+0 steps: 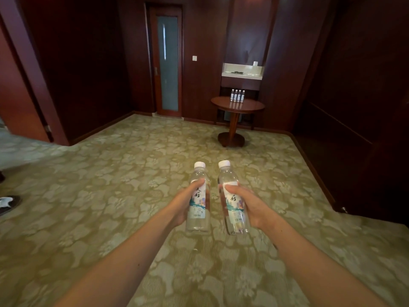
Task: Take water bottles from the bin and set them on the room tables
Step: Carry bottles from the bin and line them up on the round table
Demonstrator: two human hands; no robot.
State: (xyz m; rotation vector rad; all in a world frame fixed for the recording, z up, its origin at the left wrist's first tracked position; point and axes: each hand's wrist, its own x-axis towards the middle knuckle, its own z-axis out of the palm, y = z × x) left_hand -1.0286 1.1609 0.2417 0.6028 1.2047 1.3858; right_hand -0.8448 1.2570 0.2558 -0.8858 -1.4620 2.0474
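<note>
The room has dark wood-panelled walls (88, 63) and a green patterned carpet (132, 173). A door (167, 63) with a frosted glass panel stands in the far wall. To its right we see a lit white shelf (242, 73) set in a niche, and below it a round wooden worktop (221, 103) on a single pedestal. Four water bottles (237, 95) stand upright in a row on the worktop, near its rear edge.

In the foreground we hold both arms out over the carpet, well apart from the worktop. The left hand (184, 207) grips the left bottle (198, 209) at its label, fingers (197, 183) curled round it. The right hand (250, 207) grips the right bottle (233, 207) in the same way. Both bottles carry white caps and stand near upright, just beside each other, not touching. A shoe (7, 203) shows at the left edge.
</note>
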